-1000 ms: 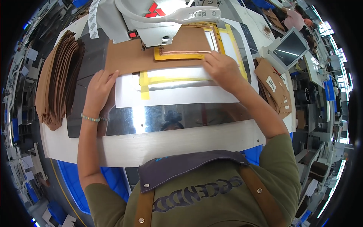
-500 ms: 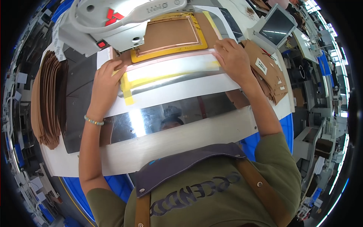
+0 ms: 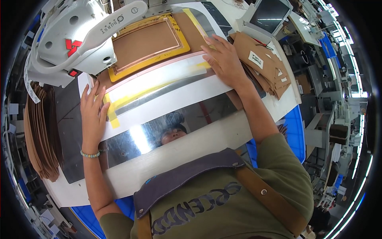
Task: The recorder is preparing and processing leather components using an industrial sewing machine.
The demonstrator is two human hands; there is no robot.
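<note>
A brown flat panel (image 3: 148,40) lies beneath a yellow rectangular frame (image 3: 184,43) with a copper-coloured inner edge. Around them is a flat jig with a clear strip (image 3: 155,79), edged by yellow tape (image 3: 113,116) and a pink line. My left hand (image 3: 94,115) rests at the jig's left end, fingers spread, just below the machine head. At the right end lies my right hand (image 3: 227,63), its fingers apart over the corner by another yellow tape strip. Both palms face down, and nothing shows gripped in either.
A white sewing machine head (image 3: 75,44) overhangs the upper left. Brown panels (image 3: 39,135) stand stacked at the left edge. More brown pieces (image 3: 258,63) with white labels lie on the right, near red-handled snippers (image 3: 264,44) and a tilted screen (image 3: 269,16). A shiny metal plate (image 3: 191,123) lies in front.
The view has turned, shifting the scene leftward. My left hand's fingers, bunched at the jig's corner before, are now spread out flatter. My right hand stays at the right end.
</note>
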